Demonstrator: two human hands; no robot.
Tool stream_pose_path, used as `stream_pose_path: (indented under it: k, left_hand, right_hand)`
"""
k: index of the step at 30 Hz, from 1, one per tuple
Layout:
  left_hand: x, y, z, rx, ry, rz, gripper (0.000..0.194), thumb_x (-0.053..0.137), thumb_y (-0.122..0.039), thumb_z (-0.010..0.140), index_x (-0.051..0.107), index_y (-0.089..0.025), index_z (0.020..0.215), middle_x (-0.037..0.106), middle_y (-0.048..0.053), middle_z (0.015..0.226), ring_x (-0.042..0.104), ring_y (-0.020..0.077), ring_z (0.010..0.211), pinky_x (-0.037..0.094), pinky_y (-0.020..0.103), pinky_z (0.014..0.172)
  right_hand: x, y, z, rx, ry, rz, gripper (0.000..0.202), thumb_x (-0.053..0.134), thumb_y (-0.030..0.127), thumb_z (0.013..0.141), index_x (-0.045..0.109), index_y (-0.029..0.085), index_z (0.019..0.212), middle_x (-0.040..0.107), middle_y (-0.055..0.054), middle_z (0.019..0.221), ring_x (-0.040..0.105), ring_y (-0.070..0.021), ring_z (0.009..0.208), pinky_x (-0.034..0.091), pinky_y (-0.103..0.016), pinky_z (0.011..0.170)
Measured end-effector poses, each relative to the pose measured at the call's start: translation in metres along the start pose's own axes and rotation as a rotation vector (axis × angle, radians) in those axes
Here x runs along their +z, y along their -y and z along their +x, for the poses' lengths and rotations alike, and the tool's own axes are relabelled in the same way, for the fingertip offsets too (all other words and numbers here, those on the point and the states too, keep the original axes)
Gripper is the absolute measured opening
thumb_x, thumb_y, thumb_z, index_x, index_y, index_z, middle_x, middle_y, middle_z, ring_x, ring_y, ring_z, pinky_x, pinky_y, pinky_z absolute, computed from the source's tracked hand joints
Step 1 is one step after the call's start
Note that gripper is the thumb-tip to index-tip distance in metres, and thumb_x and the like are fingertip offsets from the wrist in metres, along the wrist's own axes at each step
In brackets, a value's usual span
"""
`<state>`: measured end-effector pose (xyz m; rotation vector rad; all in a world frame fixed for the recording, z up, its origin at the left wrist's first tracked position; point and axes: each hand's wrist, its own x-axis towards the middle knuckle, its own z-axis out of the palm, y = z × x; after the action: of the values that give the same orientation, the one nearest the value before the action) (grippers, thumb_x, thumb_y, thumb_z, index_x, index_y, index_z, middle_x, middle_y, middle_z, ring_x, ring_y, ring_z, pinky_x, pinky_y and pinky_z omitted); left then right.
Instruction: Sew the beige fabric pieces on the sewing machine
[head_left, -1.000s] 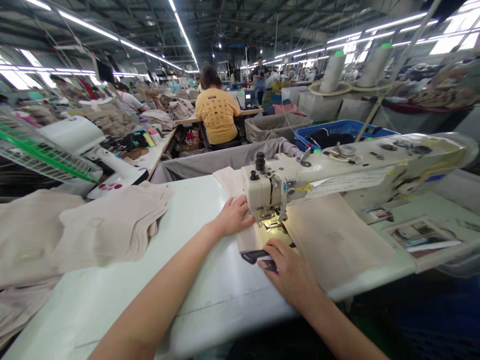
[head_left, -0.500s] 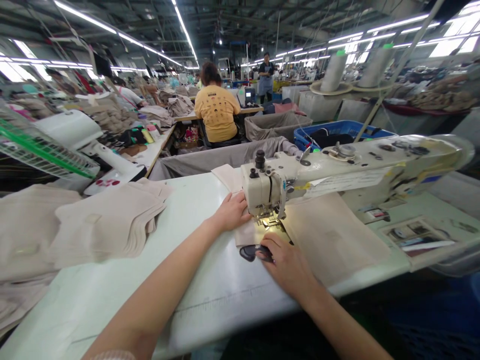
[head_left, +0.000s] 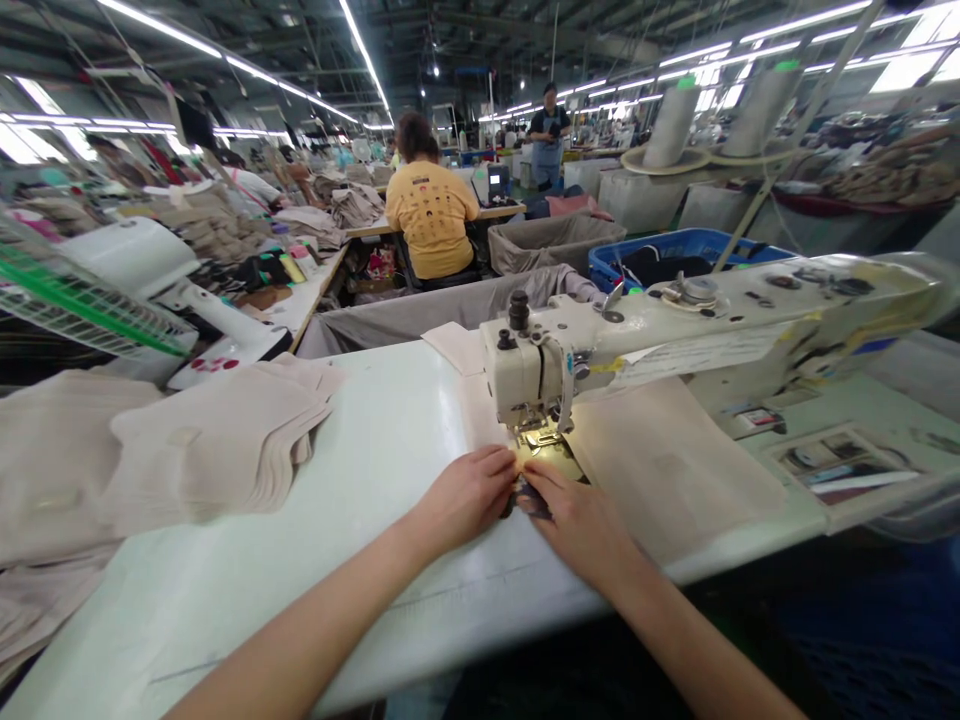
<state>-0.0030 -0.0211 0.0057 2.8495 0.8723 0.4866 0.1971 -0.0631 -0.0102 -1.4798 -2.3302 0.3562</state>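
In front of the sewing machine's needle area point(head_left: 536, 435), my two hands meet at the near edge of a beige fabric piece point(head_left: 476, 405). My left hand point(head_left: 469, 495) has its fingers closed on that edge, close to the presser foot. Held in my right hand point(head_left: 577, 510) is a pair of black-handled scissors point(head_left: 531, 500), mostly covered by the fingers. The right thumb and forefinger come together beside the left fingertips. The fabric runs back past the left side of the machine head point(head_left: 521, 375). A second beige panel point(head_left: 667, 480) lies flat right of the needle.
Stacked beige pieces point(head_left: 225, 450) lie on the table's left, near a white fan point(head_left: 135, 255). Behind the table are a grey cloth-lined bin point(head_left: 420, 315) and a blue basket point(head_left: 697, 245). Thread cones point(head_left: 671, 125) stand at the back right. A person in yellow point(head_left: 431, 215) sits ahead.
My left hand has come back from beside the machine head to the fabric's near edge, meeting my right hand. The scissors, plainer to see before, are now mostly hidden between the hands.
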Motion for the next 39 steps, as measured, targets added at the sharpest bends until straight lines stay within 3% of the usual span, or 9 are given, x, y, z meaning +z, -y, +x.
stream_pose_path:
  k: [8,16,21,24,27,32,39]
  left_hand:
    - [-0.005,0.026,0.015,-0.032,0.011,0.012,0.030,0.041,-0.017,0.100,0.065,-0.016,0.117,0.067,0.012,0.116,0.062,0.0233,0.113,0.055,0.039,0.101]
    - [0.006,0.025,0.007,-0.113,-0.057,0.034,0.033,0.044,-0.019,0.099,0.058,-0.017,0.128,0.063,0.012,0.128,0.059,0.0242,0.119,0.051,0.041,0.104]
    - [0.000,0.026,0.006,-0.208,-0.026,0.079,0.031,0.052,-0.026,0.098,0.057,-0.018,0.127,0.063,0.012,0.125,0.060,0.0256,0.114,0.052,0.042,0.100]
    - [-0.007,0.015,0.005,-0.248,0.031,0.150,0.027,0.054,-0.028,0.098,0.059,-0.019,0.123,0.064,0.011,0.118,0.059,0.0272,0.109,0.052,0.044,0.095]
    - [-0.011,-0.012,-0.001,-0.292,0.096,0.213,0.020,0.057,-0.028,0.095,0.061,-0.018,0.112,0.065,0.011,0.108,0.059,0.0286,0.101,0.054,0.045,0.088]
    - [-0.006,-0.053,-0.013,-0.207,0.154,0.187,0.022,0.056,-0.031,0.096,0.059,-0.018,0.114,0.065,0.010,0.110,0.059,0.0280,0.102,0.053,0.043,0.085]
    - [-0.004,-0.058,-0.011,-0.175,0.180,0.306,0.024,0.053,-0.027,0.098,0.057,-0.020,0.121,0.066,0.008,0.103,0.061,0.0257,0.095,0.050,0.040,0.078]
  right_hand:
    - [-0.008,-0.001,0.016,-0.001,-0.031,0.076,0.035,0.058,0.018,0.092,0.066,0.022,0.126,0.063,-0.007,0.139,0.068,-0.0243,0.112,0.056,-0.037,0.095]
    - [0.000,0.001,-0.003,0.006,-0.051,0.006,0.036,0.056,0.017,0.092,0.065,0.021,0.127,0.063,-0.008,0.139,0.073,-0.0232,0.098,0.061,-0.034,0.083]
    - [0.002,-0.001,-0.003,0.010,-0.067,0.006,0.034,0.055,0.018,0.093,0.065,0.021,0.125,0.064,-0.008,0.139,0.074,-0.0226,0.093,0.061,-0.035,0.079]
    - [0.003,-0.005,-0.006,0.005,-0.107,0.051,0.032,0.055,0.020,0.093,0.066,0.021,0.123,0.066,-0.009,0.134,0.074,-0.0225,0.094,0.060,-0.034,0.080]
    - [0.003,-0.010,-0.012,-0.006,-0.174,0.109,0.030,0.055,0.021,0.094,0.066,0.021,0.122,0.069,-0.010,0.129,0.073,-0.0229,0.099,0.059,-0.035,0.085]
    - [0.001,-0.011,-0.022,-0.093,-0.162,0.159,0.030,0.056,0.022,0.093,0.065,0.021,0.122,0.068,-0.011,0.129,0.071,-0.0225,0.103,0.058,-0.035,0.089]
    - [0.000,-0.011,-0.030,-0.121,-0.080,0.051,0.030,0.056,0.022,0.095,0.066,0.020,0.123,0.069,-0.011,0.129,0.072,-0.0226,0.099,0.059,-0.032,0.083]
